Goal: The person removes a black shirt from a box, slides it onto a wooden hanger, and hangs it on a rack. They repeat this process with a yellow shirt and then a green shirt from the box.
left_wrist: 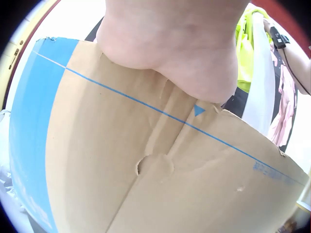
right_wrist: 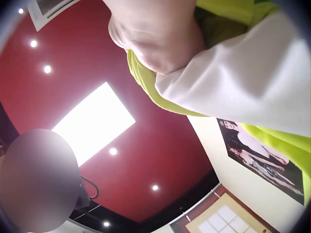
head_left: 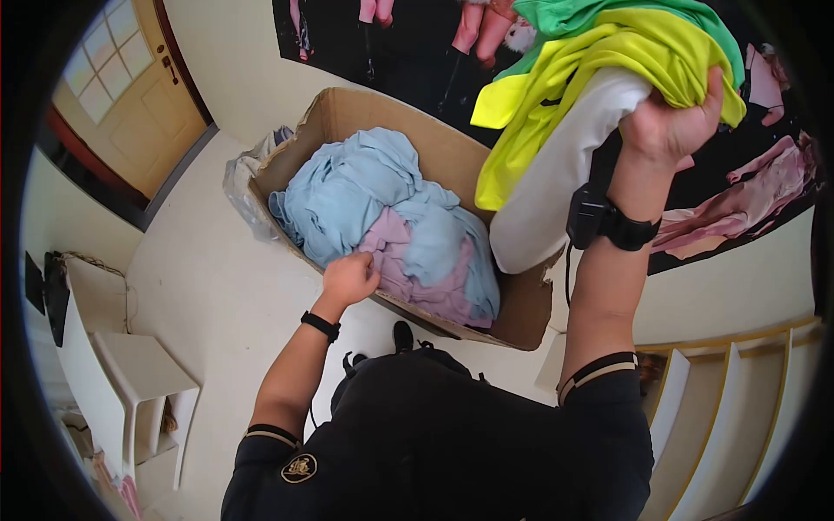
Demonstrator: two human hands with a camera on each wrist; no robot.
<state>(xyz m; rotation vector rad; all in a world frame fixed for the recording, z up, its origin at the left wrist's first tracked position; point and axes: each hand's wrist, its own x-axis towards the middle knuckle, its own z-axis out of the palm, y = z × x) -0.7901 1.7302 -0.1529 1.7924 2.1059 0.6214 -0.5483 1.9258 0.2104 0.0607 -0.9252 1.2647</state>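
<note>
My right hand [head_left: 669, 126] is raised at the upper right and grips a bundle of clothes. Bright yellow cloth [head_left: 599, 65], green cloth [head_left: 638, 17] and a white garment [head_left: 560, 165] hang from it, the white one down to the box's right end. My left hand [head_left: 350, 278] has its fingers curled over the near rim of a large cardboard box [head_left: 382, 108], beside the pink cloth [head_left: 395, 239]. Light blue cloth [head_left: 352, 187] lies heaped in the box around the pink. In the left wrist view, the heel of my left hand [left_wrist: 170, 53] is at the box's top edge.
A dark poster [head_left: 417, 52] covers the wall behind the box. Crumpled plastic [head_left: 248, 187] hangs at the box's left end. White shelving [head_left: 730, 417] stands at the right, a white cabinet [head_left: 143, 373] at the left, and a door [head_left: 130, 95] at the far left.
</note>
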